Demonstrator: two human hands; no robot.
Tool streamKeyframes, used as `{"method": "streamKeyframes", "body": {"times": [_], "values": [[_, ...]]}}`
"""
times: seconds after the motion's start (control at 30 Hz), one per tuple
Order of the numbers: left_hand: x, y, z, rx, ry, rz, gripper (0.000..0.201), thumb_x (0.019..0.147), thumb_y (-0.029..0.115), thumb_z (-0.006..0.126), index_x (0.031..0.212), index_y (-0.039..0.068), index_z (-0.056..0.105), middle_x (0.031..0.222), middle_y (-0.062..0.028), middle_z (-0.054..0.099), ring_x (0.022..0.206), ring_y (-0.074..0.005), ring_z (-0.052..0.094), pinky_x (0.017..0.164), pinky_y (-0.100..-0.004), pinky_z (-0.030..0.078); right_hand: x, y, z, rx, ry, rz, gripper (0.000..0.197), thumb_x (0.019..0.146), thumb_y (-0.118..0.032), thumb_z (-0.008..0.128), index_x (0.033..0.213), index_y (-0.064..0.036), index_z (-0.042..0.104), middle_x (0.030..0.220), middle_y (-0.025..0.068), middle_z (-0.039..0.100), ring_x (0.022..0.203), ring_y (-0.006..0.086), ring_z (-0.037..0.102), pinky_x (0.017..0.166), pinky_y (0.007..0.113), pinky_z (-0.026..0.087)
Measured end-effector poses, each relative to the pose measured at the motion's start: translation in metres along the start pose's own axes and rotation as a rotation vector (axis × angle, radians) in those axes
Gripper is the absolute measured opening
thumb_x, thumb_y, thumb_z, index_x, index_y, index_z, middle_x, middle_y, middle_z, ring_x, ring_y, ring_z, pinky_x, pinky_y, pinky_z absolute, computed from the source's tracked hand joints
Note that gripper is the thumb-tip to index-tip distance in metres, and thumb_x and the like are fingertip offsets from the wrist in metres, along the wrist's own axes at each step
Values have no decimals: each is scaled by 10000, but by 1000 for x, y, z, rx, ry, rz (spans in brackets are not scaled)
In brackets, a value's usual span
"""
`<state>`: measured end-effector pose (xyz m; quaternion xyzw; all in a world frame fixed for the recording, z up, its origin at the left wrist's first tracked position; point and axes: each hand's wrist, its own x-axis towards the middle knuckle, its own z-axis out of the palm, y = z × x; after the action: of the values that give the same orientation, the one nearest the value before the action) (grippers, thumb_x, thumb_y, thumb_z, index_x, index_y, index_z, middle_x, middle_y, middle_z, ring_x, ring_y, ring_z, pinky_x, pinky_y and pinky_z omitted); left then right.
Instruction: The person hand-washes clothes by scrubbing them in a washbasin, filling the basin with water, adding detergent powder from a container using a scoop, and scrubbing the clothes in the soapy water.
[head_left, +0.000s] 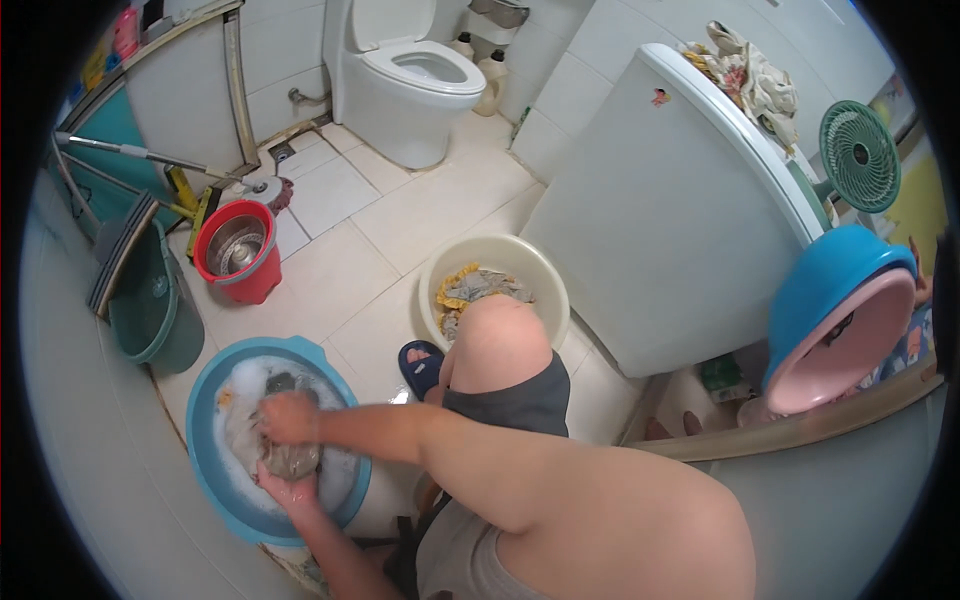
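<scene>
A blue basin (203, 455) of white suds stands on the floor at the lower left. Over it, my right hand (288, 416) is closed in a fist on a wet grey cloth (294, 462). My left hand (287, 487) sits below, palm turned up, its fingers gripping the lower part of the same cloth. More of the fabric spreads pale and soaked in the foam to the left of my right hand. A small yellowish bit (226, 398) shows at the far left of the suds. The fingertips of both hands are partly hidden by the cloth.
A cream tub (553, 268) with grey and yellow clothes stands beside my knee. Beyond the basin are a red bucket (268, 280), a green bucket (180, 335) and a mop (150, 152). A toilet (400, 125) is at the back, a white appliance (640, 215) to the right.
</scene>
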<state>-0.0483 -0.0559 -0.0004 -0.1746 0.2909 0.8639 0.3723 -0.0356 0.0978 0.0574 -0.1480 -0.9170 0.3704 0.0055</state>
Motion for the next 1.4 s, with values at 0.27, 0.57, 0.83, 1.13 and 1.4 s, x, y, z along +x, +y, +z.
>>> {"method": "streamKeyframes", "body": {"times": [0.27, 0.57, 0.83, 1.13, 1.4], "values": [[-14, -11, 20, 225, 349, -212, 650, 967, 539, 552, 1501, 169, 519, 1507, -106, 542, 1409, -360, 463, 1133, -709, 278, 10, 57, 23, 187, 185, 112, 424, 848, -350, 694, 1069, 12, 716, 1007, 239, 742, 962, 437, 715, 892, 486, 570], [47, 15, -95, 191, -106, 253, 679, 1003, 609, 435, 1482, 135, 514, 1503, -136, 536, 1352, -328, 522, 1129, -533, 408, -53, -56, 44, 49, -26, -290, 206, 747, -247, 725, 832, -61, 743, 877, 218, 730, 844, 408, 713, 756, 526, 550], [8, -24, 6, 2, 47, 37, 543, 952, 376, 579, 1390, 56, 579, 1351, -150, 634, 1233, -345, 615, 1056, -524, 495, 11, 20, -2, -193, 66, -59, 309, 853, -303, 670, 1024, -49, 715, 934, 207, 745, 862, 378, 739, 744, 518, 587], [8, -31, 11, 77, 201, -3, 520, 983, 333, 538, 1402, 26, 567, 1375, -152, 629, 1281, -360, 592, 1107, -551, 459, -30, -79, -137, -141, -154, -242, 482, 866, -393, 733, 1202, -50, 689, 1131, 230, 719, 1091, 384, 690, 982, 516, 518], [23, -21, 2, 152, 313, -147, 570, 1012, 396, 459, 1455, 48, 547, 1489, -160, 553, 1355, -399, 528, 1166, -609, 377, -136, 29, -381, -95, 681, -11, 468, 888, -435, 744, 1050, 4, 753, 905, 139, 754, 789, 247, 707, 721, 368, 554]]}}
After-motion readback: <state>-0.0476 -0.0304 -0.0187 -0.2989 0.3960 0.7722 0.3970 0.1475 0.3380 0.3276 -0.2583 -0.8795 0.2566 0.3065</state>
